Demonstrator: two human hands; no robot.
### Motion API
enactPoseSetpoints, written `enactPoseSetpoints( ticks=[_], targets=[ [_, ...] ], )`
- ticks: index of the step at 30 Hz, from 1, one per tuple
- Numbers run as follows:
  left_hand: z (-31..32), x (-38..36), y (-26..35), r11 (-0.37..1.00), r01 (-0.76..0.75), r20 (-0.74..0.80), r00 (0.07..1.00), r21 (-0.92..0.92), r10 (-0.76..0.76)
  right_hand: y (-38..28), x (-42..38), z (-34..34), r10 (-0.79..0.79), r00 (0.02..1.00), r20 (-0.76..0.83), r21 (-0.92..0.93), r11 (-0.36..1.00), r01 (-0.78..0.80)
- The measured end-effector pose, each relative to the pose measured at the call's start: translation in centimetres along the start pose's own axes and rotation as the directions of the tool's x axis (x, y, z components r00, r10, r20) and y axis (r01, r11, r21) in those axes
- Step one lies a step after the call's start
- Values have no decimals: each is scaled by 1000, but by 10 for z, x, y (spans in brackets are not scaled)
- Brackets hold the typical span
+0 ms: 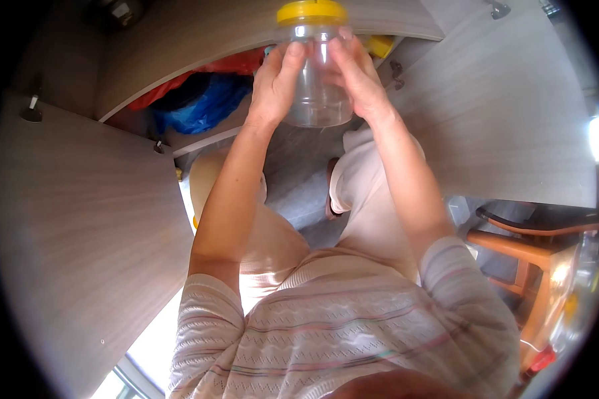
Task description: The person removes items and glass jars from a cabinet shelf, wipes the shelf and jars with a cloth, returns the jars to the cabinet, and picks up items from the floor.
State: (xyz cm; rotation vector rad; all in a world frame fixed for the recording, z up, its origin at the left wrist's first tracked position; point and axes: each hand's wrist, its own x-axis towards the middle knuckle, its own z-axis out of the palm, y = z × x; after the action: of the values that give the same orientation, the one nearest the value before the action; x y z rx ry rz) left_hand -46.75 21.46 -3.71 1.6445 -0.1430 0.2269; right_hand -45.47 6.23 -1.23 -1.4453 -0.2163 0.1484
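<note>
A clear jar [316, 100] with a yellow screw lid [311, 11] is held upright between my two hands at the top middle of the head view. My left hand [275, 83] wraps its left side, thumb along the front. On the right side, my right hand [359, 76] presses against the jar, its thumb also on the front. No contents show through the clear wall. Behind my left hand, blue plastic bags [203, 103] and a red bag [229, 63] lie on a cabinet shelf.
Open cabinet doors flank me, one door [80, 226] at left and one door [506, 113] at right. A shelf board [246, 50] crosses behind the jar. A wooden chair [542, 259] stands at lower right. Grey floor [293, 173] shows between my legs.
</note>
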Motion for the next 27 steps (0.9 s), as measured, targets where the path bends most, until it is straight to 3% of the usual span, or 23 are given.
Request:
enactPoseSetpoints(
  ticks=[4, 6, 8, 9, 11, 12, 13, 14, 16, 22, 27],
  targets=[
    [-2, -3, 5, 952, 25, -72, 997, 305, -3, -11, -2, 2, 55, 998, 23, -69, 996, -54],
    [-2, 0, -4, 924, 32, -171, 985, 382, 37, -2, 5, -2, 81, 995, -52, 41, 996, -79],
    [-9, 7, -8, 997, -59, -334, 940, 40, 69, 1, 9, -11, 71, 991, -110, 76, 995, -63],
    [-9, 2, 8, 962, -95, -375, 927, -255, -8, -2, 10, -15, 45, 990, -130, 58, 998, -38],
    [-1, -1, 3, 944, -154, -287, 956, -292, 67, 1, 12, -14, -3, 971, -238, -54, 998, -10],
    [3, -3, 1, 932, -181, -249, 963, -314, 103, 3, 12, -10, -28, 975, -221, -27, 999, 23],
    [7, -6, 0, 975, -201, -253, 952, -92, 173, 6, 9, -3, -50, 979, -199, 0, 999, 51],
    [9, -6, 0, 971, -237, -292, 928, 10, 230, 6, 8, 2, -73, 982, -174, 29, 996, 79],
    [8, -3, 0, 969, -234, -341, 907, 76, 246, 6, 8, 5, -47, 988, -149, 13, 999, 50],
    [-6, 8, -15, 995, 5, -477, 878, 102, 45, 6, 0, 17, -88, 995, -37, 22, 996, 89],
    [-8, 21, -54, 972, 216, -263, 936, -89, -232, 2, -3, 16, -143, 987, 67, 21, 990, 142]
  ],
)
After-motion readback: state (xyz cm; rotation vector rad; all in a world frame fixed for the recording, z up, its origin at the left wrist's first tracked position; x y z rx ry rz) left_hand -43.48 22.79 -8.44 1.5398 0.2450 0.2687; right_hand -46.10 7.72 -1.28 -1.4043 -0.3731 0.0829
